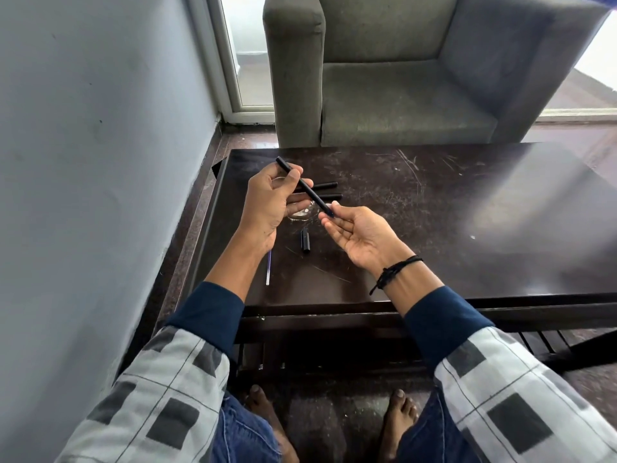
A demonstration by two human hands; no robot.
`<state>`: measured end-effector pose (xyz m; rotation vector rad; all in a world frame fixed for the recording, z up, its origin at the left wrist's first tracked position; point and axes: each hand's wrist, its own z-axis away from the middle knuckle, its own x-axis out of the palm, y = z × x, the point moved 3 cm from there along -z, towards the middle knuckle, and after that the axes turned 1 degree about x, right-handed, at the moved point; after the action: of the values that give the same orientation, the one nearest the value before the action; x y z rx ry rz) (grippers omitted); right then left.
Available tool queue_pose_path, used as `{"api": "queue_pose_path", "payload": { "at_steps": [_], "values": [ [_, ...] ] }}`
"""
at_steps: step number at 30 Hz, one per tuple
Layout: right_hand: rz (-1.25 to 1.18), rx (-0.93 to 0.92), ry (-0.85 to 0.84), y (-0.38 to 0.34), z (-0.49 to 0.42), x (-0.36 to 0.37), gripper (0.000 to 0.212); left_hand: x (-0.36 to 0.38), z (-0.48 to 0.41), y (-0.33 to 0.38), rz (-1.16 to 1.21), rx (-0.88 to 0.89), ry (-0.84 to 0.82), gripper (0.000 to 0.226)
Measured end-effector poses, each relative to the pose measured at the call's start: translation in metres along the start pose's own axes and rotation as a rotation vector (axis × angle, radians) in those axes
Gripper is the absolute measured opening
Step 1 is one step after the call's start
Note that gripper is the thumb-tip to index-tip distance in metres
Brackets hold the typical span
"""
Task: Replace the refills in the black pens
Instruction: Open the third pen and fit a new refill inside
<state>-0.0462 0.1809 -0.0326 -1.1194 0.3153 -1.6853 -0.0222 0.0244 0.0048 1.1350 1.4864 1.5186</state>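
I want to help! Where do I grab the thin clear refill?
Pinch the thin clear plastic refill at its near end, from above: it lies flat on the dark table, its far end hidden by the left hand.

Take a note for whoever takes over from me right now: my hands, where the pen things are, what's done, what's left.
Left hand grips the slim black plastic pen on its upper barrel; right hand pinches its lower tip.
Behind the hands, two more black pens lie on the dark wooden table; a black cap and a thin clear refill lie nearer.
Done: one cap is off, one refill is loose.
Left: finish the held pen and cap it; the other two pens' status is unclear.
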Motion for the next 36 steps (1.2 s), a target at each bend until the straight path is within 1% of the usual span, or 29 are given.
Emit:
{"api": "queue_pose_path", "payload": {
  "at_steps": [7, 9, 11, 13, 16, 20, 28, 31, 33, 36],
  "values": [
    [-0.014, -0.056, 0.008, -0.002, 0.0, 0.0, 0.019, 0.007, 0.002, -0.003, -0.064, -0.014, -0.072, 0.011],
    [-0.022, -0.074, 0.007, -0.003, 0.0, 0.0, 0.015, 0.007, 0.003, -0.003, -0.069, -0.001, -0.082, 0.021],
    [-0.026, -0.081, 0.011, -0.005, 0.0, 0.001, 0.009, 0.006, 0.003, -0.003, -0.059, 0.006, -0.065, 0.024],
    [0.005, -0.075, 0.021, -0.005, 0.001, 0.001, 0.005, 0.005, 0.002, -0.003, -0.017, -0.012, -0.036, 0.02],
    [0.071, -0.062, 0.017, -0.005, 0.002, 0.002, 0.013, 0.003, -0.001, -0.006, 0.039, -0.057, -0.023, 0.016],
    [0.087, -0.075, 0.011, -0.003, 0.002, 0.004, 0.01, 0.002, -0.001, -0.007, 0.03, -0.062, -0.032, 0.015],
    [0.206, -0.225, 0.104, -0.001, 0.003, 0.006, 0.017, 0.006, 0.0, -0.014, 0.004, -0.061, 0.034, 0.013],
    [0.272, -0.318, 0.118, 0.0, 0.003, 0.007, 0.021, 0.005, -0.001, -0.015, 0.023, -0.076, 0.083, 0.01],
    [0.298, -0.361, 0.129, 0.002, 0.004, 0.007, 0.018, 0.005, -0.001, -0.015, 0.038, -0.084, 0.104, 0.009],
    [0.278, -0.35, 0.097, 0.003, 0.003, 0.009, 0.013, 0.003, -0.003, -0.016, 0.052, -0.09, 0.113, 0.008]
  ]
}}
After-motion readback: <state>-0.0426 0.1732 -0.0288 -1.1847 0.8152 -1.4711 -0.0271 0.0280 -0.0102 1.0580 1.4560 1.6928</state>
